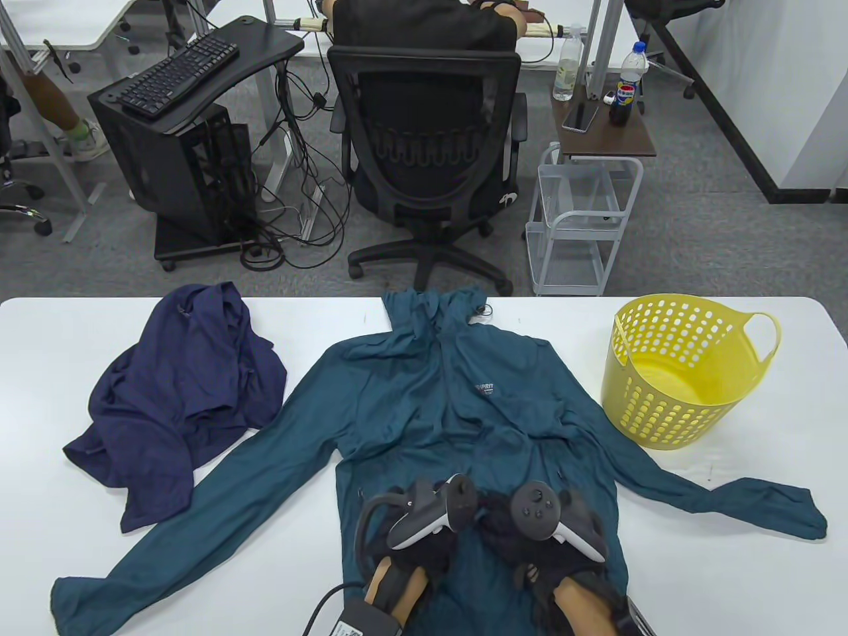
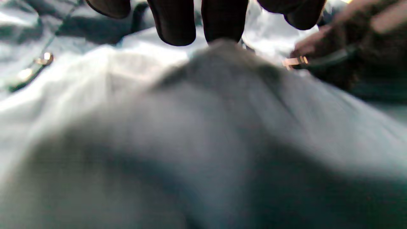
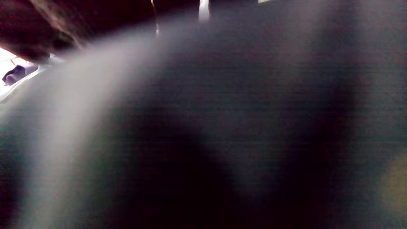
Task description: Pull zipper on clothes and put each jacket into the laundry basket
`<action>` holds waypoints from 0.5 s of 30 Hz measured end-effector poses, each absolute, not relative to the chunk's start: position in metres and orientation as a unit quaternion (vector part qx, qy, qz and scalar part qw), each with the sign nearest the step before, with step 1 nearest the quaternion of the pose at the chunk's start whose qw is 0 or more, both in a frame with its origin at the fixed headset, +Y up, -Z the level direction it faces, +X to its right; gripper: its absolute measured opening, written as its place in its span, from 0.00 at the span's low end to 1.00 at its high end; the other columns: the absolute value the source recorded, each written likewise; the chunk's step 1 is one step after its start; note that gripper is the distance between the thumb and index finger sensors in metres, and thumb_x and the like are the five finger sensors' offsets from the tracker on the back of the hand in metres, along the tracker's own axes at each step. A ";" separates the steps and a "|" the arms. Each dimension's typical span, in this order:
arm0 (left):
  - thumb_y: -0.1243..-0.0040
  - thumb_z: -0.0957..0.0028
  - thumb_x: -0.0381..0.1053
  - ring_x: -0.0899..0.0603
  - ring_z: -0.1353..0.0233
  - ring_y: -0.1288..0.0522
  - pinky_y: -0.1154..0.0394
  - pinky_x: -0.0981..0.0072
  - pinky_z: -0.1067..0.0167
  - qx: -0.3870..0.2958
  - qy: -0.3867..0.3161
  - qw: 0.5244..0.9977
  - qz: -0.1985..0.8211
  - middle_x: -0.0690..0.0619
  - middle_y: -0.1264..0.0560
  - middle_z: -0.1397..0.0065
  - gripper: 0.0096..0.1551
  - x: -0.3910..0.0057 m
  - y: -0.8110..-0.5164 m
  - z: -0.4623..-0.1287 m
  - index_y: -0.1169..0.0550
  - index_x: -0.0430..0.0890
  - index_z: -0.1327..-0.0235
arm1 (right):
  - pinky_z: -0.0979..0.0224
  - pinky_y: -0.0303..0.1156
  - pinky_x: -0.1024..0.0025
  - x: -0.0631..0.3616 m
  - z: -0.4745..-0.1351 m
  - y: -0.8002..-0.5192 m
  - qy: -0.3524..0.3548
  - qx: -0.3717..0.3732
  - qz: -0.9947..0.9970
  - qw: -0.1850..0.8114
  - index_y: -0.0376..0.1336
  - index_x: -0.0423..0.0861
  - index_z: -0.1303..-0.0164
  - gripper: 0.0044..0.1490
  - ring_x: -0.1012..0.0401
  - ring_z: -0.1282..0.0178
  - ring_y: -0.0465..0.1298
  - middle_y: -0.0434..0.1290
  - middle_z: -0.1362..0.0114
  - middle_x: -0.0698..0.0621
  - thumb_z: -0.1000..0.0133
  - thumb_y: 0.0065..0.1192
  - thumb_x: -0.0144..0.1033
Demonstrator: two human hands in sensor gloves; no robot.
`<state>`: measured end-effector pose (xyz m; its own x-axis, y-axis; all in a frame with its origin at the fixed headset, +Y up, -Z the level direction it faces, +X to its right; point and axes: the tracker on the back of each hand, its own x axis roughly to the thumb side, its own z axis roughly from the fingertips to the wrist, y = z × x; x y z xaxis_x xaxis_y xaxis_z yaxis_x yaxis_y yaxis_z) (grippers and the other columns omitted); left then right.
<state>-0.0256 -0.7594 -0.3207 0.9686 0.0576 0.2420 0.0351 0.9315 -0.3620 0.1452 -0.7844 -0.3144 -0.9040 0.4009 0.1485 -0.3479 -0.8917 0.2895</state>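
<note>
Hands on teal jacket, grip unclear; navy jacket, basket flank.

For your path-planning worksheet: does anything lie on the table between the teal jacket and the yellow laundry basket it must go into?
Nothing visible does. The laundry basket stands upright, mouth open, just beyond the teal jacket, beside its shoulder. The navy jacket lies on the opposite side. Both hands rest on the teal jacket's lower front.
</note>
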 end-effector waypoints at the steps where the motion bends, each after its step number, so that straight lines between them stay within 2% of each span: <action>1: 0.51 0.53 0.55 0.40 0.20 0.34 0.41 0.34 0.28 -0.217 -0.121 0.969 -0.006 0.61 0.35 0.17 0.32 -0.024 -0.766 -0.322 0.37 0.80 0.35 | 0.25 0.55 0.34 0.146 -0.315 -0.785 0.129 0.102 0.967 0.194 0.71 0.60 0.35 0.27 0.46 0.16 0.58 0.64 0.15 0.57 0.44 0.61 0.53; 3: 0.51 0.52 0.55 0.40 0.17 0.42 0.43 0.34 0.27 -0.246 -0.110 0.963 -0.026 0.64 0.44 0.15 0.32 -0.024 -0.771 -0.323 0.40 0.80 0.35 | 0.25 0.55 0.34 0.146 -0.314 -0.785 0.129 0.106 0.967 0.195 0.70 0.59 0.35 0.27 0.46 0.16 0.57 0.64 0.15 0.56 0.44 0.61 0.53; 4: 0.51 0.52 0.55 0.40 0.17 0.43 0.42 0.35 0.27 -0.249 -0.110 0.962 -0.026 0.65 0.45 0.15 0.32 -0.026 -0.772 -0.325 0.40 0.81 0.35 | 0.25 0.55 0.33 0.146 -0.314 -0.785 0.128 0.107 0.967 0.193 0.70 0.59 0.34 0.27 0.45 0.16 0.57 0.64 0.15 0.55 0.44 0.61 0.53; 9: 0.51 0.52 0.55 0.41 0.16 0.48 0.43 0.34 0.27 -0.276 -0.090 0.957 0.021 0.68 0.48 0.15 0.32 -0.037 -0.777 -0.332 0.38 0.83 0.37 | 0.27 0.57 0.31 0.139 -0.309 -0.780 0.138 0.122 0.968 0.169 0.70 0.56 0.34 0.28 0.42 0.18 0.58 0.63 0.15 0.52 0.44 0.61 0.51; 15: 0.51 0.52 0.55 0.44 0.16 0.51 0.46 0.35 0.26 -0.272 -0.073 0.959 0.026 0.70 0.50 0.16 0.31 -0.049 -0.781 -0.338 0.39 0.84 0.38 | 0.26 0.58 0.32 0.123 -0.295 -0.775 0.158 0.160 0.964 0.143 0.70 0.56 0.34 0.27 0.38 0.18 0.57 0.60 0.14 0.47 0.44 0.61 0.50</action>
